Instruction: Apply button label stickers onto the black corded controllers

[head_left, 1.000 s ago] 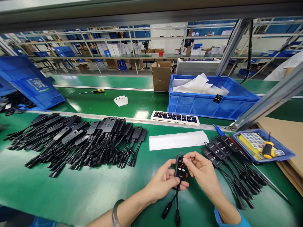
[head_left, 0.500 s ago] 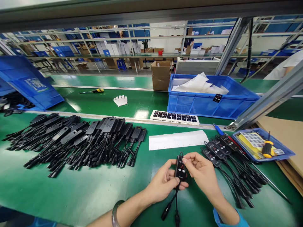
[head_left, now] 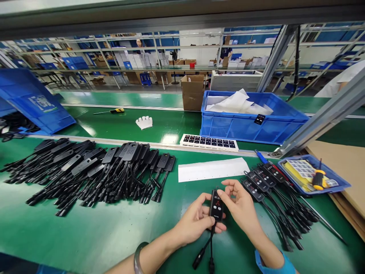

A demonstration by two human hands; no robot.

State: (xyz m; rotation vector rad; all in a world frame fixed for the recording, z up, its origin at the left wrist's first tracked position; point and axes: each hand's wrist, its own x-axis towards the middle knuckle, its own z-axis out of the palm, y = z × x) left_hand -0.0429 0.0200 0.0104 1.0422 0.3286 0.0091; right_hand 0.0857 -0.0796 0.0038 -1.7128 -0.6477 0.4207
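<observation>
1. Green workbench (head_left: 94, 232): black box (head_left: 216, 209) held over the near part, between both hands.
2. Long axis: points away from the person; cables (head_left: 213, 229) leave the near end.
3. Left hand (head_left: 196, 219): wrapped around the box, thumb on the lower face.
4. Right hand (head_left: 239, 201): thumb at the upper right corner; pinch cannot be confirmed.
5. Beyond the box: paper strip (head_left: 213, 169).
6. Background: blue bin (head_left: 245, 128), then shelves (head_left: 94, 49).

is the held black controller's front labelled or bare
Labelled: the black controller in the left hand shows red marks and two pale ovals. Whether the label lies flat, I cannot tell.
</observation>
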